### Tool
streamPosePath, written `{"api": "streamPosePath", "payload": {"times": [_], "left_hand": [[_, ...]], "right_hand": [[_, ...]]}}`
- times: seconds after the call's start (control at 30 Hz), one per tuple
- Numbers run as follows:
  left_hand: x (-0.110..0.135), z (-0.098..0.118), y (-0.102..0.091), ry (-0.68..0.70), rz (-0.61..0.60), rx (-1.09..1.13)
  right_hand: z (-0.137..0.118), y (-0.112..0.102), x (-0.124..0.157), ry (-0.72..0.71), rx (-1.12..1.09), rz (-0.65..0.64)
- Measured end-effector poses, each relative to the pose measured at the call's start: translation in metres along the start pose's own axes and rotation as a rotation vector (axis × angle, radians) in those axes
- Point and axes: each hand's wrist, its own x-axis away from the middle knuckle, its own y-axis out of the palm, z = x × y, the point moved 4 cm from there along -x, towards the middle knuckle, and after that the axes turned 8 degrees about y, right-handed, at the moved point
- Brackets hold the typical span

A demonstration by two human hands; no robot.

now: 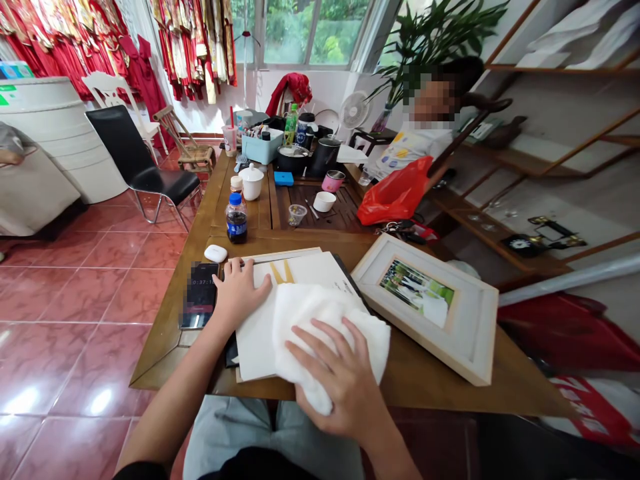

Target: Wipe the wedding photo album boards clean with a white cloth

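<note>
Near the table's [440, 380] front edge, our right hand [340, 380] presses a towel [320, 333] onto a white folder [257, 340], fingers spread, not clenched. Our left hand [239, 293] lies open on the folder, just beside a phone [200, 295].

Folder [260, 333]: part hidden under towel [325, 340]. Left of folder, phone [200, 295]: screen blurred. Right of folder, framed photo [417, 293]: figures too small to tell.

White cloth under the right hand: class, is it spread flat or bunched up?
Bunched up: the white cloth rises in soft, rumpled folds under the right hand, not lying flat.
</note>
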Motion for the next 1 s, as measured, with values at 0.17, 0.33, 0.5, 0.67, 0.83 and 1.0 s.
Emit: {"api": "streamPosePath", "payload": {"times": [0.17,0.33,0.5,0.67,0.83,1.0], "left_hand": [[0.000,0.002,-0.003,0.025,-0.009,-0.020],[0.000,0.002,-0.003,0.023,0.001,-0.018],[-0.001,0.003,-0.003,0.036,0.007,-0.025],[-0.001,0.005,-0.004,0.064,0.026,-0.050],[-0.003,0.004,-0.002,0.071,0.016,-0.065],[-0.005,0.003,-0.003,0.085,0.003,-0.031]], "right_hand": [[-0.023,0.013,-0.003,-0.131,-0.009,-0.035],[0.011,0.001,0.005,-0.044,-0.014,-0.021],[0.058,-0.020,0.020,0.113,0.160,0.036],[0.029,-0.008,0.012,0.045,0.029,0.010],[-0.032,0.020,-0.003,-0.199,-0.034,-0.066],[-0.034,0.021,-0.007,-0.216,-0.061,-0.112]]}}
